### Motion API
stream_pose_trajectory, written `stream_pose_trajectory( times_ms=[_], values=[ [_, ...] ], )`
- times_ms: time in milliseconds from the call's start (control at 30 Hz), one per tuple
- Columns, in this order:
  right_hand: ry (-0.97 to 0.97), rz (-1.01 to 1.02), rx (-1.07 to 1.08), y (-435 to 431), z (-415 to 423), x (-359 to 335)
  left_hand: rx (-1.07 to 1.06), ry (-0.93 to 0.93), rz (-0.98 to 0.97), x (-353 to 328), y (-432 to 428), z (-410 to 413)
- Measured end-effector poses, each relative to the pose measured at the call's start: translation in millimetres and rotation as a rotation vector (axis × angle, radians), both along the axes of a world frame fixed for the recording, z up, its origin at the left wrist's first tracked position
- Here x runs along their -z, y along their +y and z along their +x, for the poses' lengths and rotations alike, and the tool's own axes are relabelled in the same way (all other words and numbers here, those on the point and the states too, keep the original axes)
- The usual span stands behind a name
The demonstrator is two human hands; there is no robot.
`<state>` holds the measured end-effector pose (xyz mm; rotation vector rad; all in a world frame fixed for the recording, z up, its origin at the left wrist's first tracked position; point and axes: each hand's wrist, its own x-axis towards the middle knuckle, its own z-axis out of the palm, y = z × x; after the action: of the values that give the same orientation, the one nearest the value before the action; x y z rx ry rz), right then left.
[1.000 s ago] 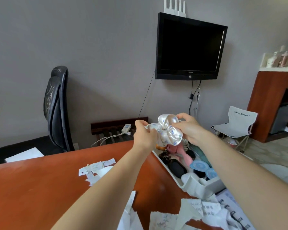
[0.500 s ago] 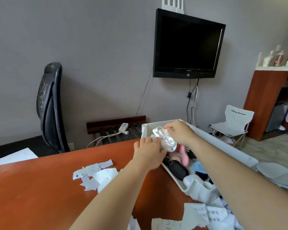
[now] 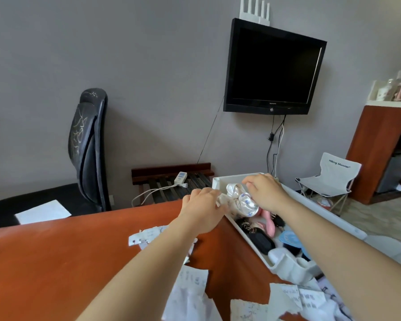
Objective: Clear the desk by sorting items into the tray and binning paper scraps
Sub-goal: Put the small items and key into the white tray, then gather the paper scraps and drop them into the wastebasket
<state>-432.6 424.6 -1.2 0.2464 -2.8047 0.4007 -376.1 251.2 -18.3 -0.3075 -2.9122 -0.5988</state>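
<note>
— Over the far end of the white tray [image 3: 322, 214], what is being held?
— A shiny silver bow [image 3: 240, 202] is held between both hands, low over the tray's contents. Whether they are touched by it cannot be told.
— How are the fingers placed?
— The left hand [image 3: 200, 213] is curled round the bow's left end, with the fingers pressed together. The right hand [image 3: 265, 193] is laid over the top, with its fingers bent down and the fabric pinched beneath them. The thumb is hidden.
— What is seen in the tray?
— A pink item [image 3: 267, 224], a black oval item [image 3: 262, 242] and a blue round lid [image 3: 289, 238] are packed close together below the bow.
— And on the desk [image 3: 56, 256]?
— Torn paper scraps [image 3: 146, 235] are scattered beneath the left forearm, and more are piled at the near edge, beside the tray's near end. The tray is set along the desk's right side.
</note>
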Motion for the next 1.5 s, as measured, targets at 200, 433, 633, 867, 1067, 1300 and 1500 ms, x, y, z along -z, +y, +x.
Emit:
stream_pose_trajectory(
  times_ms=[200,433,633,867,1067,1300,1500],
  values=[
    [-0.059,-0.102,-0.114,-33.8,47.4,-8.3,0.078,-0.050,0.070,-23.7,-43.5,51.9],
    [-0.207,0.068,-0.304,-76.6,138.6,-27.6,0.114,-0.186,-0.040,-70.3,-93.9,146.0],
    [-0.286,0.221,-0.417,-102.8,224.4,-49.8,0.070,-0.314,-0.181,-85.0,-122.5,244.1],
    [-0.232,0.320,-0.485,-120.5,310.3,-44.3,-0.026,-0.374,-0.258,-67.2,-165.7,338.1],
    [-0.372,0.303,-0.577,-126.3,349.9,-23.9,-0.096,-0.339,-0.158,-35.1,-191.4,408.6],
    [-0.578,0.335,-0.546,-132.0,369.7,-8.4,-0.374,-0.424,0.034,2.9,-195.2,434.2],
    [-0.596,0.252,-0.473,-142.9,373.1,5.4,-0.438,-0.416,0.109,18.9,-181.3,414.4]
  ],
)
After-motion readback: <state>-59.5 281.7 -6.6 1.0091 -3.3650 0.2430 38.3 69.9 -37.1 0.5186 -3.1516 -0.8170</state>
